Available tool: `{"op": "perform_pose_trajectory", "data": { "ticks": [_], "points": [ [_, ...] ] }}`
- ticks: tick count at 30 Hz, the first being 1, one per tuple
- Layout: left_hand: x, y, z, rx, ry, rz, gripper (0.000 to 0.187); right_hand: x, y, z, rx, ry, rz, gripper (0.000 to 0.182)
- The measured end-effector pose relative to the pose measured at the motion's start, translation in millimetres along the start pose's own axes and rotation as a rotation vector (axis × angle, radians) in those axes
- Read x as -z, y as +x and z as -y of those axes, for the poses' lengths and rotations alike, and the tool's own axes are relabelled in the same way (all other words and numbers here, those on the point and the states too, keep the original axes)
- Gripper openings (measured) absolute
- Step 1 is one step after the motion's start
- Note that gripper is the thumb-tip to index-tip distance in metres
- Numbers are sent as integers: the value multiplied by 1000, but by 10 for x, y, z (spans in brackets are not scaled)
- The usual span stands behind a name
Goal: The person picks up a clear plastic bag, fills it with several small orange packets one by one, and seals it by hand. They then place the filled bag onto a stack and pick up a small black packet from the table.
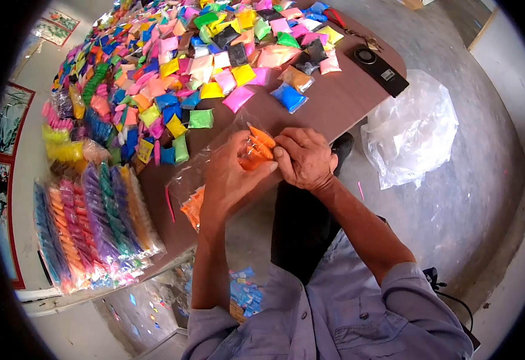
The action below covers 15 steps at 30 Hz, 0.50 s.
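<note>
Several orange packets (256,150) in clear plastic are held between my two hands above the table's front edge. My left hand (233,171) wraps round their left side, thumb pointing right. My right hand (304,156) has its fingers curled at the packets' right edge, its thumb near the left thumb. A clear plastic bag (187,174) reaches down and left behind my left wrist, with more orange packets (193,207) at its lower end.
A large heap of coloured packets (172,66) covers the table's (346,102) far and left parts. Filled long bags (94,222) lie at the left edge. A black device (376,69) sits at the right corner. Below it, a clear plastic bag (412,132) rests on the floor.
</note>
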State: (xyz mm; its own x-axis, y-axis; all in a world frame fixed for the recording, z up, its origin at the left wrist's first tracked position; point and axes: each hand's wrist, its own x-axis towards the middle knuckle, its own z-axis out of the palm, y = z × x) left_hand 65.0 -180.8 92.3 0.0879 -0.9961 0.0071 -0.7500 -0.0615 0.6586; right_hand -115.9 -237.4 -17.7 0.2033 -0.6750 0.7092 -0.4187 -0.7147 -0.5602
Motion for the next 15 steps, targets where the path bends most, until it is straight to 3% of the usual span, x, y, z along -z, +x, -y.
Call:
{"op": "perform_pose_trajectory", "data": {
  "ticks": [3, 5, 8, 12, 15],
  "points": [
    [58, 12, 26, 29, -50, 120, 79, -8, -6, 4, -10, 5, 13, 20],
    [78, 45, 134, -100, 58, 80, 72, -41, -21, -16, -2, 0, -5, 22],
    [6, 60, 83, -6, -6, -47, 70, -32, -15, -16, -9, 3, 0, 21],
    [-10, 143, 65, -37, 44, -60, 68, -9, -1, 6, -13, 7, 3, 20],
    [-15, 167, 47, -91, -5, 65, 63, 18, 3, 4, -20, 5, 24, 21]
  ]
}}
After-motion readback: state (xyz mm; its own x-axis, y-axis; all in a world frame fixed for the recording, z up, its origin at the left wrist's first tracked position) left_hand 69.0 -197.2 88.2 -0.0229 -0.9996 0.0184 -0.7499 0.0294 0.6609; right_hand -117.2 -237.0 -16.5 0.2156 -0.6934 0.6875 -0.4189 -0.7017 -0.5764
